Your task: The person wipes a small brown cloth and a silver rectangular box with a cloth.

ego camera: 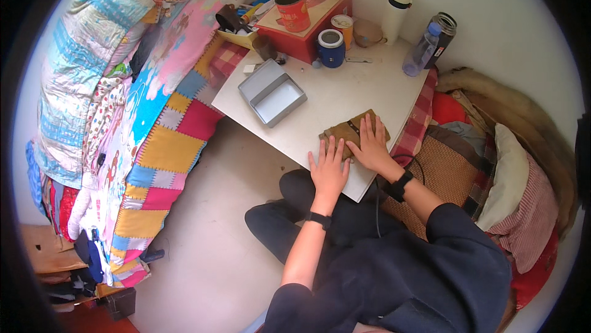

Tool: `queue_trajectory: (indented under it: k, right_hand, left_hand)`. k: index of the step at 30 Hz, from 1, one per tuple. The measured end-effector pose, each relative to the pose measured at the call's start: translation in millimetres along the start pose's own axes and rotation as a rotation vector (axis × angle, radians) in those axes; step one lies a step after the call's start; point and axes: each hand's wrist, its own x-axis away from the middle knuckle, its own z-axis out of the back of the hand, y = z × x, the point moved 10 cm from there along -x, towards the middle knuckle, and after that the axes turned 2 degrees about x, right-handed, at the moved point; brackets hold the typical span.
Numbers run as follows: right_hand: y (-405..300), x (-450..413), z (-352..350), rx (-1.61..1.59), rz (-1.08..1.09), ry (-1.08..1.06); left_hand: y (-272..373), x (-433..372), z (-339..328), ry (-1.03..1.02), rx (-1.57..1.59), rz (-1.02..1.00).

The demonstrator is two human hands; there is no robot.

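A flat brown case [340, 129], perhaps leather or suede, lies near the table's front corner. Across it runs a dark strap with small studs. My left hand [328, 169] rests palm down with its fingers spread over the case's near left edge. Flat on its right half lies my right hand [372, 148], fingers apart and thumb out to the left. Neither hand grips anything, and the hands cover part of the case. Farther left on the white table [364, 88] stands a grey metal tin [280, 97], its hinged lid [261, 79] raised.
At the back are a red cardboard box [314, 23] with a red can [292, 12] on top, a blue jar [331, 49], a white flask [395, 16] and a plastic bottle [421, 51]. A quilt-covered bed [161, 148] is left; cushions [505, 176] lie right.
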Motion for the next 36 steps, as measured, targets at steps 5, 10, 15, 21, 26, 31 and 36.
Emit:
queue_trajectory:
  k: [5,10,15,21,26,31,36]
  right_hand:
    - [1,-32,-4,0.102,0.084,0.058]
    - [31,-90,-10,0.148,0.051,-0.051]
    - [49,-149,-11,0.129,0.059,-0.135]
    - [58,-197,-7,0.141,-0.001,-0.199]
    - [55,-204,-7,0.157,-0.026,-0.265]
    - [57,-193,-4,0.174,-0.032,-0.225]
    - [55,-166,-7,0.157,-0.034,-0.285]
  left_hand:
    - [2,-12,-8,-0.118,-0.058,0.077]
    - [0,-53,-14,-0.095,0.043,0.056]
    - [-20,-103,-30,-0.107,0.009,0.085]
    - [-27,-147,-38,-0.107,-0.070,0.044]
    - [-32,-154,-43,-0.077,-0.047,0.104]
    - [-27,-146,-40,-0.050,-0.052,0.099]
    - [-29,-131,-33,-0.062,-0.032,0.104]
